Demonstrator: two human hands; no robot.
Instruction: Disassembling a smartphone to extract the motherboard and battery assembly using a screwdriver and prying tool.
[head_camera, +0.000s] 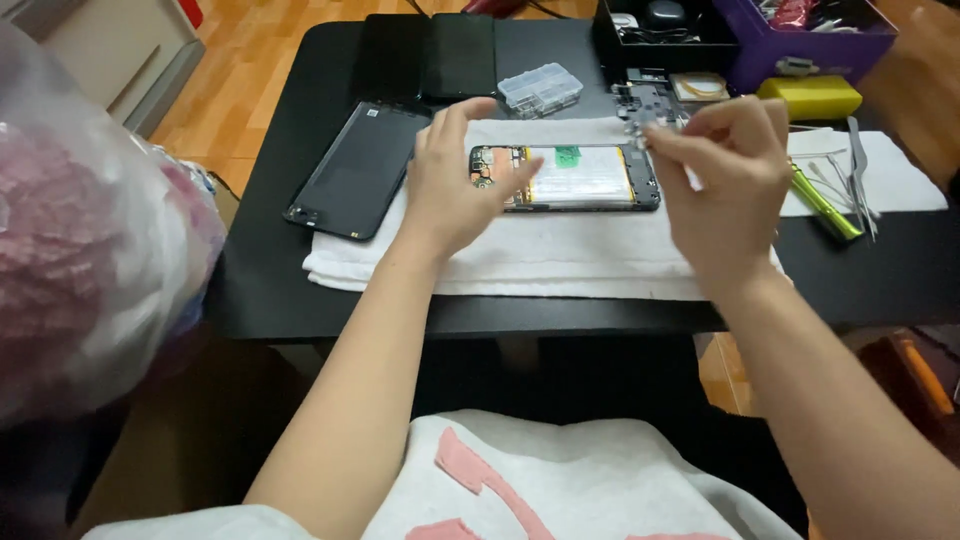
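Note:
An opened phone (580, 178) lies face down on a white towel (520, 255), its battery and circuit board bare. My left hand (455, 180) hovers over the phone's left end, fingers spread, thumb near the board. My right hand (725, 180) is over the phone's right end and pinches a small grey metal part (640, 128) between thumb and forefinger. A detached dark cover piece (645, 100) lies just beyond the towel.
A black phone back panel (355, 170) lies left of the towel on the black table (270, 270). Two dark phones (455, 55), a clear parts box (541, 88), a black tray, a purple box (800, 45), a yellow block (810, 97), tweezers and a green tool (825, 200) stand behind and right.

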